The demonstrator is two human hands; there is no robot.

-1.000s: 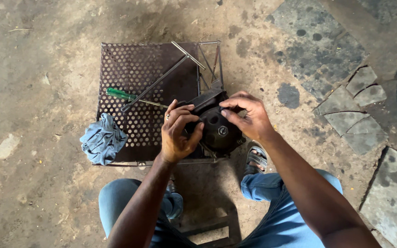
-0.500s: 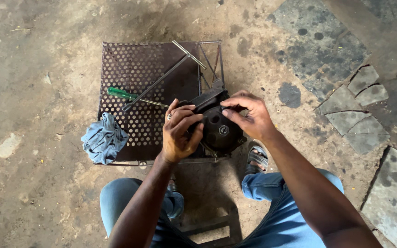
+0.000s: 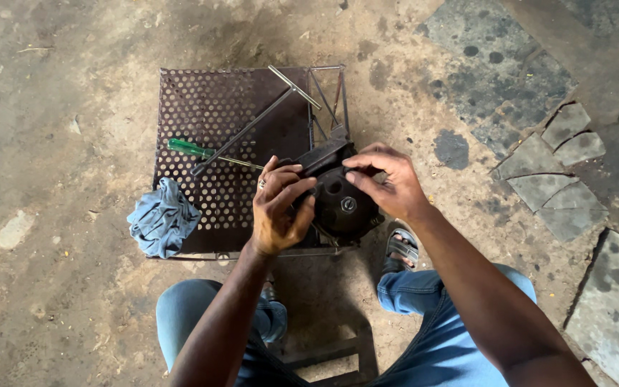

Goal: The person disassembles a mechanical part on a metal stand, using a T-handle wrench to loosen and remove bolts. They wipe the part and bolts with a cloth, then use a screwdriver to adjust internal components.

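A black round machine part [image 3: 342, 204] with a bolt at its centre rests on the near right corner of a rusty perforated metal stand [image 3: 209, 115]. My left hand [image 3: 279, 208] grips its left side, fingers curled over the rim. My right hand [image 3: 387, 180] holds its upper right edge, fingertips pressed on the top of the part. A long T-handle wrench [image 3: 256, 123] lies diagonally across the stand, just beyond my left hand. A green-handled screwdriver [image 3: 195, 150] lies beside it.
A crumpled blue-grey rag [image 3: 161, 222] hangs over the stand's near left corner. The stand sits on a dirty concrete floor with broken stone slabs [image 3: 553, 165] to the right. My knees in jeans and a sandalled foot [image 3: 400, 247] are below the stand.
My right hand's fingers have shifted slightly across the top of the black part. My left hand keeps its grip. The tools and rag have not moved.
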